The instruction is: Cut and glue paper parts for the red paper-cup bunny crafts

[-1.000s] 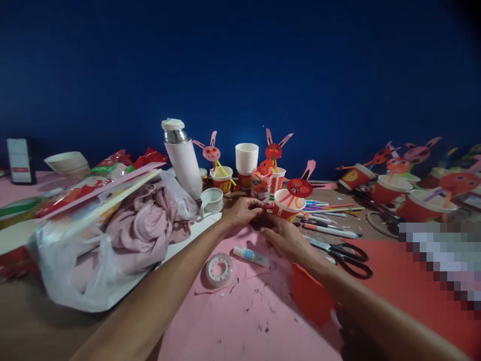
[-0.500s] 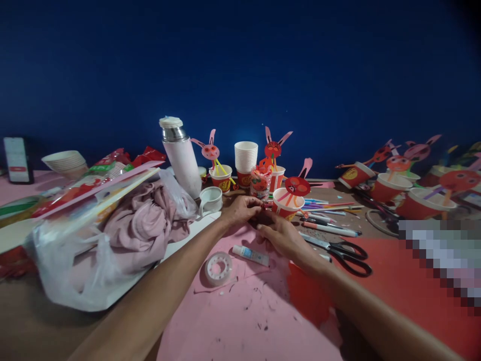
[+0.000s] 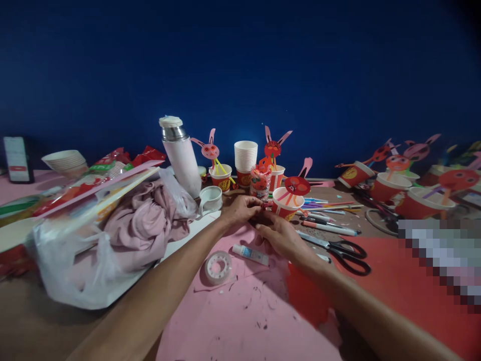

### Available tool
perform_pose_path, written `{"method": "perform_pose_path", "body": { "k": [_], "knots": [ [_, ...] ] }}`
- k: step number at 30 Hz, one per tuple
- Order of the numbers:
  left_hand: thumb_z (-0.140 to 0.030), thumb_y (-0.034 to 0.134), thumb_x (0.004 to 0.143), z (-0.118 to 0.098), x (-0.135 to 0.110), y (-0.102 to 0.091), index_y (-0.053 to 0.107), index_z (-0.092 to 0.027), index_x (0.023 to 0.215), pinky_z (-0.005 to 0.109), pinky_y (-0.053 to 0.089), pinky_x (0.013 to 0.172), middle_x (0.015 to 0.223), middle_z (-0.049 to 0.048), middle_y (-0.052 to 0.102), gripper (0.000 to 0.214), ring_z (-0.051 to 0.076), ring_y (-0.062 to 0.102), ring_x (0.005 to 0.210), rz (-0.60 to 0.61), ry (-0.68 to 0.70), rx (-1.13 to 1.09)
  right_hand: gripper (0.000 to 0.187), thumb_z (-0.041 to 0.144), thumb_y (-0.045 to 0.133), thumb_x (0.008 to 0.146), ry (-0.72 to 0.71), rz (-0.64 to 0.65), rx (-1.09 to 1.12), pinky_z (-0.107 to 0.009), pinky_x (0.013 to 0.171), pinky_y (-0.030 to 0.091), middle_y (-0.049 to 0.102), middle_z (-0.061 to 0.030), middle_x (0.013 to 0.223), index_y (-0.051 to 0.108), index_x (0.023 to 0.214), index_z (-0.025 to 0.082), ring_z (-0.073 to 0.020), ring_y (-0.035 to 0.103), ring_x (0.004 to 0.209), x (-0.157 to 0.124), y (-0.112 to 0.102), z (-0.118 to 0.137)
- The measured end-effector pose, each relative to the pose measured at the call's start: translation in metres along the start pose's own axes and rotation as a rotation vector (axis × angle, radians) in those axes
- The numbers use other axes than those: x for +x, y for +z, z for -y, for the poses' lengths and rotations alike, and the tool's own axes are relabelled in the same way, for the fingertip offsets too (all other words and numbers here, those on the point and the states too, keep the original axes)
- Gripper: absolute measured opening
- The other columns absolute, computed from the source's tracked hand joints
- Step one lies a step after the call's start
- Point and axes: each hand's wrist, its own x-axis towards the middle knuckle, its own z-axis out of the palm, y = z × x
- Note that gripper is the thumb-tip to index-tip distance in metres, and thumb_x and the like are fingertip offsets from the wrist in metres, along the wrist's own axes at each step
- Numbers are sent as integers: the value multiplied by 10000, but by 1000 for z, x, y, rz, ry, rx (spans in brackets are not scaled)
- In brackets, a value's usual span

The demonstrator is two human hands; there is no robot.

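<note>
My left hand (image 3: 240,208) and my right hand (image 3: 277,233) meet at the left side of a red-and-white paper cup (image 3: 282,206), fingertips pressed together. A small dark red bit shows at the left fingertips, mostly hidden; I cannot make out what it is. From the cup rises a red paper face (image 3: 298,186) on straws, with one pink ear up and one lying sideways. Below my hands, a glue tube (image 3: 251,254) and a roll of clear tape (image 3: 218,268) lie on a pink paper sheet (image 3: 225,321).
Black-handled scissors (image 3: 347,253) and pens (image 3: 330,228) lie right. Behind stand a cup stack (image 3: 246,156), more paper-animal cups (image 3: 220,178), a plastic tub of red scraps (image 3: 260,183) and a white flask (image 3: 181,160). Left are a plastic bag (image 3: 75,271), cloth (image 3: 139,220) and a phone (image 3: 18,160).
Almost nothing differs. Both hands stay together beside the cup, with only a very slight shift of the fingers and the view.
</note>
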Motion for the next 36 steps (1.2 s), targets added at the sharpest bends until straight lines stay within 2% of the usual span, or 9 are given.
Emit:
{"method": "perform_pose_path", "body": {
  "k": [9,19,25,36],
  "knots": [
    [-52,554,688,-1,0,1,653,-113,754,175,406,488,580,-13,607,134,70,522,488,-26,-3,3,339,190,449,743,40,-9,14,-171,385,375,622,16,568,521,1072,149,-93,515,409,0,0,6],
    [-48,556,686,-2,-1,1,662,-105,764,185,417,508,603,2,628,144,84,543,515,-17,9,28,350,218,462,773,6,-13,-5,-172,404,397,657,-8,619,505,1115,153,-96,532,445,0,-1,1],
    [-35,548,679,-4,-2,1,659,-103,759,176,409,489,603,-3,621,152,75,531,499,-18,20,50,376,261,472,792,21,-15,16,-162,370,357,649,-11,616,485,1152,150,-85,492,415,-1,-1,0],
    [-49,537,688,-3,-2,2,643,-102,758,169,401,451,549,-17,592,138,73,523,461,-17,9,36,345,264,465,795,7,-37,44,-178,394,386,630,2,590,489,1118,146,-91,505,414,0,1,-1]
  ]
}}
